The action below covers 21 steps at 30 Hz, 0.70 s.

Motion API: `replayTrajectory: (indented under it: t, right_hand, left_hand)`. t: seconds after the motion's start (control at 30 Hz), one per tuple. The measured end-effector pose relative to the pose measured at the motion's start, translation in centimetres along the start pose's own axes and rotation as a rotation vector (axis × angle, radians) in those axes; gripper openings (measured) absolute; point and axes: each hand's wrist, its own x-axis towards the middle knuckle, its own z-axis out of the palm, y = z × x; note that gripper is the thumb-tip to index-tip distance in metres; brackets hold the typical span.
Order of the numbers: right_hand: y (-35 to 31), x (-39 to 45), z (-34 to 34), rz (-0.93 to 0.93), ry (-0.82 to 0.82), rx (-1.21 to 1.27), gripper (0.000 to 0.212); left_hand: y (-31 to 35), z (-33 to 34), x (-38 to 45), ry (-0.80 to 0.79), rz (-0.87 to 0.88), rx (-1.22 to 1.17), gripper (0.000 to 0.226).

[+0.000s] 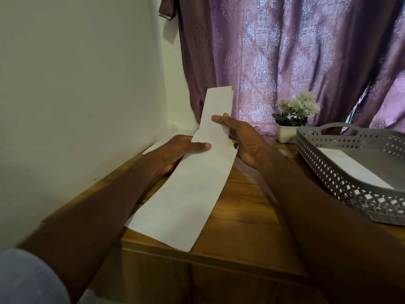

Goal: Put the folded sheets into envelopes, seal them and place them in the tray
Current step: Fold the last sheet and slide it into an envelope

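Note:
A long white envelope (184, 200) slants over the wooden table, its near end low and its far end raised. My left hand (182, 153) grips that far end, thumb on top. A folded white sheet (215, 110) sticks up out of the envelope's mouth. My right hand (238, 137) holds the sheet by its right edge, fingers flat along it and thumb behind. To the right stands a grey perforated tray (328, 172) with a white envelope (350, 167) lying inside it.
A small white pot of pale flowers (294, 115) stands behind the tray. More white paper (153, 148) lies at the table's far left by the wall. A purple curtain hangs behind. A yellow and black object (232, 144) peeks out near the sheet.

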Motion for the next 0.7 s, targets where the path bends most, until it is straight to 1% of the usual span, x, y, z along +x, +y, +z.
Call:
replayTrajectory:
  t: [0.1, 0.17, 0.23, 0.3, 0.33, 0.37, 0.47, 0.53, 0.57, 0.6, 0.7]
  right_hand:
    - [0.5, 0.4, -0.2, -0.005, 0.003, -0.019, 0.052]
    - [0.7, 0.6, -0.3, -0.006, -0.009, -0.039, 0.051]
    - [0.9, 0.9, -0.6, -0.016, -0.004, -0.068, 0.046]
    - [0.9, 1.2, -1.0, -0.045, 0.033, -0.096, 0.034]
    - [0.9, 1.4, -1.2, -0.064, 0.065, -0.093, 0.032]
    - [0.8, 1.4, -1.3, -0.079, 0.106, -0.076, 0.037]
    - [0.9, 1.7, -1.4, -0.047, 0.294, -0.016, 0.062]
    - [1.0, 1.7, -1.3, 0.007, 0.341, 0.036, 0.074]
    - [1.0, 1.8, -1.3, 0.027, 0.342, 0.053, 0.075]
    - [1.1, 1.9, -1.3, 0.041, 0.34, 0.052, 0.072]
    - [1.1, 2.0, -1.6, 0.082, 0.309, -0.023, 0.051]
  left_hand:
    - [0.1, -0.1, 0.1, 0.02, 0.001, -0.015, 0.048]
    - [0.1, -0.2, 0.1, 0.017, -0.001, -0.032, 0.047]
    - [0.1, -0.2, 0.1, 0.012, -0.002, -0.036, 0.046]
    - [0.2, -0.1, 0.0, 0.006, 0.0, -0.027, 0.043]
    - [0.2, 0.0, -0.1, 0.005, 0.002, -0.019, 0.042]
    - [0.1, 0.1, -0.1, 0.006, 0.0, -0.013, 0.043]
    - [0.1, 0.2, -0.1, 0.005, -0.007, 0.007, 0.052]
    - [0.1, 0.3, -0.1, 0.003, -0.014, 0.002, 0.056]
    - [0.2, 0.4, -0.2, -0.003, -0.013, -0.003, 0.057]
    - [0.2, 0.4, -0.3, -0.009, -0.011, -0.004, 0.058]
    - [0.1, 0.3, -0.2, -0.01, -0.003, 0.004, 0.056]
